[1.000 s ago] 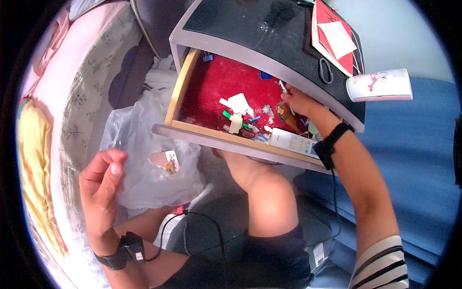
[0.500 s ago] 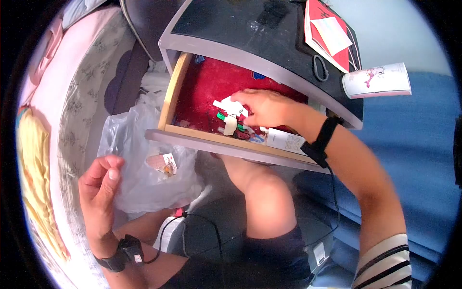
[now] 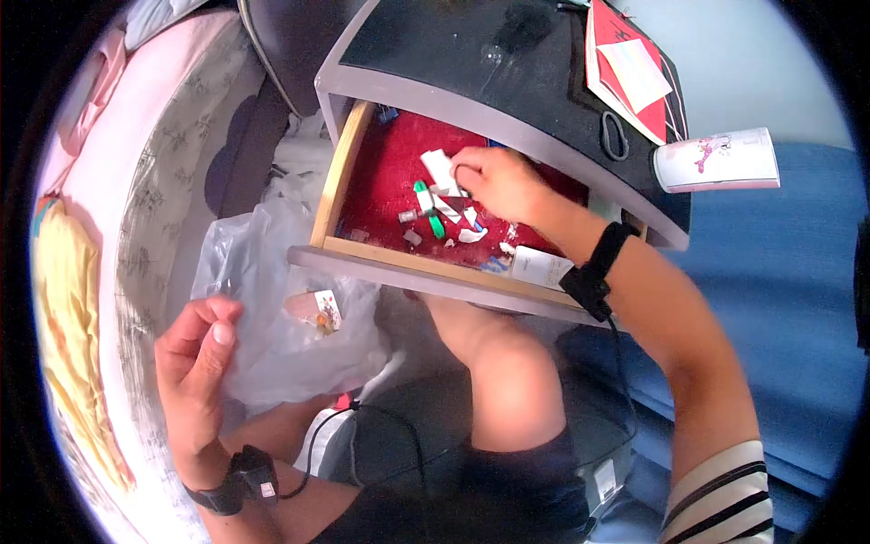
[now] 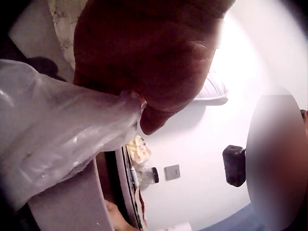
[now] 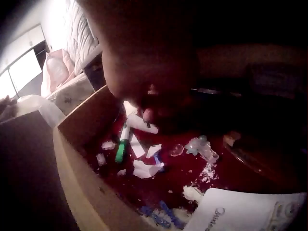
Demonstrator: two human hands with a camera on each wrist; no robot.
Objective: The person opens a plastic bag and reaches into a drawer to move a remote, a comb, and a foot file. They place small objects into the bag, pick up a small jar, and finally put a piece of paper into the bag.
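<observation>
In the head view, my left hand (image 3: 199, 358) pinches the rim of a translucent plastic bag (image 3: 258, 349); the left wrist view shows the bag (image 4: 62, 130) bunched at the fingertips. Inside it lies a playing card (image 3: 327, 310). My right hand (image 3: 503, 186) reaches into an open drawer with a red bottom (image 3: 385, 168), fingers curled down and pinching a white paper scrap (image 3: 437, 169). In the right wrist view, a fingertip presses against a white scrap (image 5: 142, 124). Just beside it lies a green-and-white object (image 5: 122, 147).
A white remote control (image 3: 541, 267) lies along the drawer's front wall (image 3: 408, 255), near blue bits and crumbs. On the black cabinet top (image 3: 453, 45) are a red booklet (image 3: 648, 109), a dark band (image 3: 614, 134) and a white cup (image 3: 720, 160). A bed stands at left.
My right hand has moved left from the drawer's right side, where it touched a silvery object, to the white scraps. The scraps and green-and-white object have shifted. My left hand stays at the bag.
</observation>
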